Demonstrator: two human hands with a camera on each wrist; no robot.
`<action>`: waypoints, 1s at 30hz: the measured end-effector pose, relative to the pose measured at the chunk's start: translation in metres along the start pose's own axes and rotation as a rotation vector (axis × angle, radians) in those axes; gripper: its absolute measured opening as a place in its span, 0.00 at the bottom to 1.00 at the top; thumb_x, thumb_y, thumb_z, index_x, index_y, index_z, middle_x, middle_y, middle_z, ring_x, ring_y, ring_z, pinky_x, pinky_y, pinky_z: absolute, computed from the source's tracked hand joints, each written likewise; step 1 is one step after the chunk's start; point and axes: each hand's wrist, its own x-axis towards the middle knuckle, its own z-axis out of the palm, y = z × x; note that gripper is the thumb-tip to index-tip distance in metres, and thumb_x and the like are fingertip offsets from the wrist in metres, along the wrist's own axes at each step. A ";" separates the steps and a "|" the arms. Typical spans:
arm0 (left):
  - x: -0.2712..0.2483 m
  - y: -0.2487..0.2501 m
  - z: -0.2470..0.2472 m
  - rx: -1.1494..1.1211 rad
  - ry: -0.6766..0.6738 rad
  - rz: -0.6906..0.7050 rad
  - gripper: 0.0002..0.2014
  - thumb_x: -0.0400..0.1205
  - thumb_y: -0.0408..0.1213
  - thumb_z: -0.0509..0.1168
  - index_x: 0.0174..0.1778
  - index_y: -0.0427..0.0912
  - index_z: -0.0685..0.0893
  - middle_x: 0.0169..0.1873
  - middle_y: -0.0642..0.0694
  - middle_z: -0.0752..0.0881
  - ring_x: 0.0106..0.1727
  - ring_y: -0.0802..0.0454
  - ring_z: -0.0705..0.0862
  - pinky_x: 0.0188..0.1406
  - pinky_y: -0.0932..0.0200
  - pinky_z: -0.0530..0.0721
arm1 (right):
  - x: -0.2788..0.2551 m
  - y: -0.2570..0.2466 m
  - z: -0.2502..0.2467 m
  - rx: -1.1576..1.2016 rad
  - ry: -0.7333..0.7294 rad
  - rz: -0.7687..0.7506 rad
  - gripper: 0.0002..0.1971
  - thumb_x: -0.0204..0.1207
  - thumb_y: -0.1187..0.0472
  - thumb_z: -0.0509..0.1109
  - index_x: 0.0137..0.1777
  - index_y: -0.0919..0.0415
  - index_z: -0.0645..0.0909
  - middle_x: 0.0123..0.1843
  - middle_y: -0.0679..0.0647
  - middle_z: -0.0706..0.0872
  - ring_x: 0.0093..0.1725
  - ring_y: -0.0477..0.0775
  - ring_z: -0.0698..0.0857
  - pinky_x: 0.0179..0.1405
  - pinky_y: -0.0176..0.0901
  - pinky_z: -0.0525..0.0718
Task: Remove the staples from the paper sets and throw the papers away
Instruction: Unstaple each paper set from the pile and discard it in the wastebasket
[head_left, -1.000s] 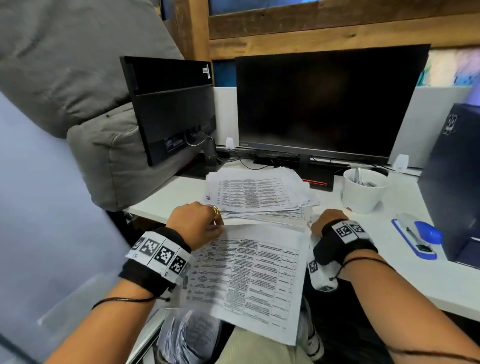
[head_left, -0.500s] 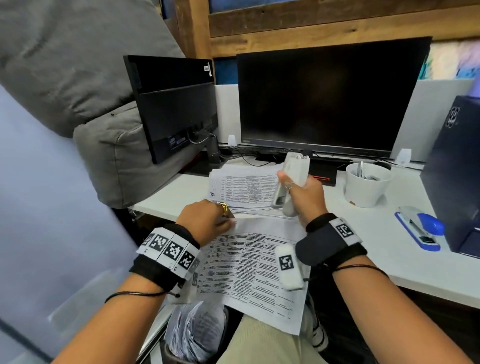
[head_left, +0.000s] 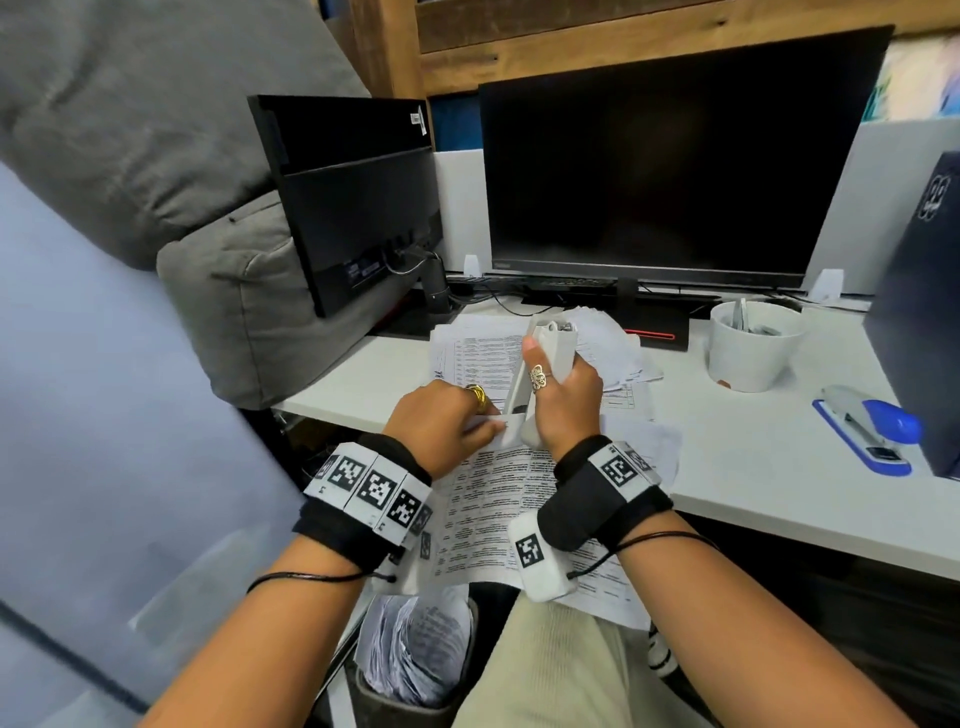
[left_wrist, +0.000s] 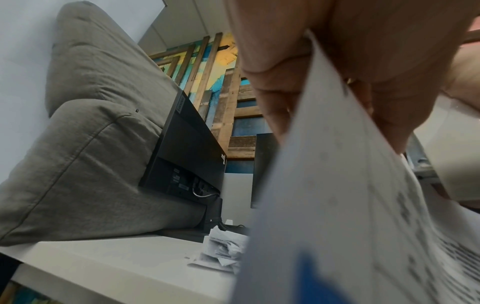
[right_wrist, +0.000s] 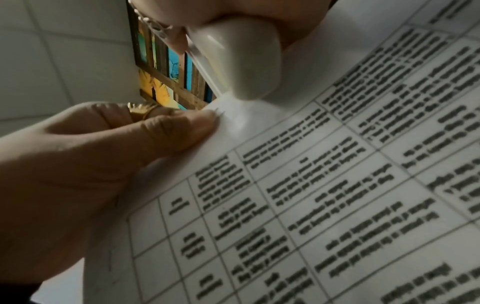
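A printed paper set (head_left: 488, 514) (right_wrist: 324, 195) lies over my lap and the desk edge. My left hand (head_left: 441, 426) pinches its top left corner, thumb on the sheet (left_wrist: 337, 185). My right hand (head_left: 563, 395) grips a white stapler-shaped staple remover (head_left: 545, 364) upright, its lower end (right_wrist: 244, 67) pressed onto that corner right beside my left thumb (right_wrist: 182, 127). The staple itself is hidden. A stack of more paper sets (head_left: 478, 348) lies on the desk behind my hands.
A bin with crumpled papers (head_left: 415, 644) stands under the desk edge by my knee. A white cup (head_left: 753, 345) and a blue stapler (head_left: 872, 431) sit on the white desk (head_left: 753, 467) to the right. Two monitors (head_left: 675, 171) and a grey cushion (head_left: 223, 291) stand behind.
My right hand lifted the white staple remover off the desk and brought it down onto the corner of the paper set that my left hand keeps pinching.
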 end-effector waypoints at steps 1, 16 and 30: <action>0.000 -0.001 0.001 -0.012 0.001 0.002 0.16 0.82 0.53 0.60 0.47 0.44 0.85 0.40 0.46 0.87 0.42 0.48 0.83 0.34 0.62 0.68 | -0.001 0.000 0.001 0.010 0.008 -0.001 0.08 0.78 0.57 0.69 0.43 0.62 0.82 0.35 0.49 0.82 0.34 0.40 0.79 0.28 0.17 0.71; 0.003 -0.005 0.008 -0.138 -0.046 0.049 0.13 0.82 0.47 0.64 0.52 0.43 0.88 0.44 0.44 0.89 0.44 0.47 0.84 0.38 0.61 0.75 | 0.010 0.011 0.003 0.048 -0.060 0.168 0.14 0.76 0.46 0.69 0.35 0.54 0.81 0.39 0.56 0.87 0.45 0.59 0.86 0.50 0.50 0.82; 0.004 -0.001 0.011 0.062 0.003 0.088 0.15 0.83 0.52 0.58 0.57 0.52 0.85 0.48 0.48 0.88 0.50 0.47 0.84 0.39 0.62 0.72 | 0.033 0.010 -0.004 0.008 -0.103 0.335 0.21 0.71 0.39 0.70 0.49 0.58 0.83 0.50 0.55 0.87 0.52 0.57 0.84 0.58 0.47 0.79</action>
